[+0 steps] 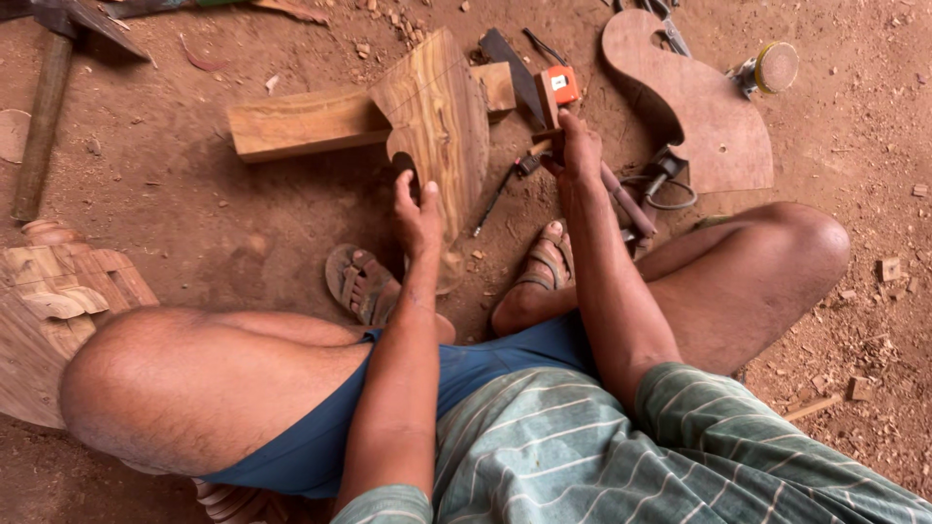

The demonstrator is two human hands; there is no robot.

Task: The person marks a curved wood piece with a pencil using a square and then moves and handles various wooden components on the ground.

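Head view, looking down on a person seated on a dirt floor [194, 223]. We see the left hand [416, 209] resting against the near edge of a shaped wooden panel [437, 126], fingers loosely curled on the wood rather than clamped round it. The panel leans tilted across a squared timber block [301, 121] lying flat behind it. The right hand [578, 150] is closed about the handle of a wooden-handled tool [626, 199]; just beyond the knuckles lies a chisel [515, 73] beside a small orange box [560, 84]. We note both sandalled feet [364, 281] set either side of the panel's lower end. A curved plywood template [699, 107] lies to the right, a hammer [44, 107] at far left, and a carved wooden piece [53, 291] beside the left knee.
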